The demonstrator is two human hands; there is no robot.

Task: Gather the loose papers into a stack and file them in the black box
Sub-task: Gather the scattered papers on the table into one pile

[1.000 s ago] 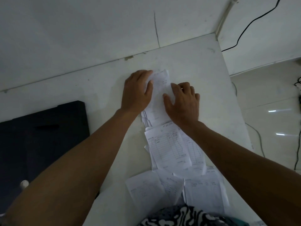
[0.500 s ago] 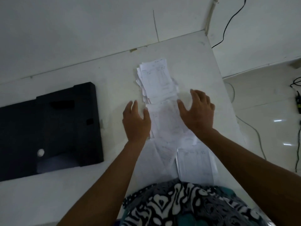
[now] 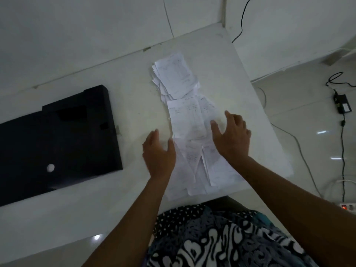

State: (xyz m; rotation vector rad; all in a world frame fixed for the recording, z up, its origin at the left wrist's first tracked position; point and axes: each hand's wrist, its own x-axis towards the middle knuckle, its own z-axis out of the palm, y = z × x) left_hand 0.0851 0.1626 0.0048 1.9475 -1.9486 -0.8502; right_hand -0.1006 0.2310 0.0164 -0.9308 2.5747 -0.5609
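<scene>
Loose white printed papers run in a line down the white table. A small pile (image 3: 174, 75) lies at the far end, a single sheet (image 3: 186, 118) in the middle, and several overlapping sheets (image 3: 198, 170) reach the near edge. My left hand (image 3: 159, 154) hovers open at the left side of the near sheets. My right hand (image 3: 232, 134) is open on the right side, fingers spread over the papers. The black box (image 3: 57, 139) lies flat on the table to the left, apart from the papers.
The white table (image 3: 134, 97) ends at a wall behind and at an edge to the right. On the tiled floor to the right lie a black power adapter (image 3: 342, 106) with cables and a power strip (image 3: 347, 207). My patterned clothing (image 3: 221, 237) is at the near edge.
Both hands let go of the far pile and drew back toward me along the line of papers, now flanking the nearer sheets. The view shifted, bringing more of the black box into sight.
</scene>
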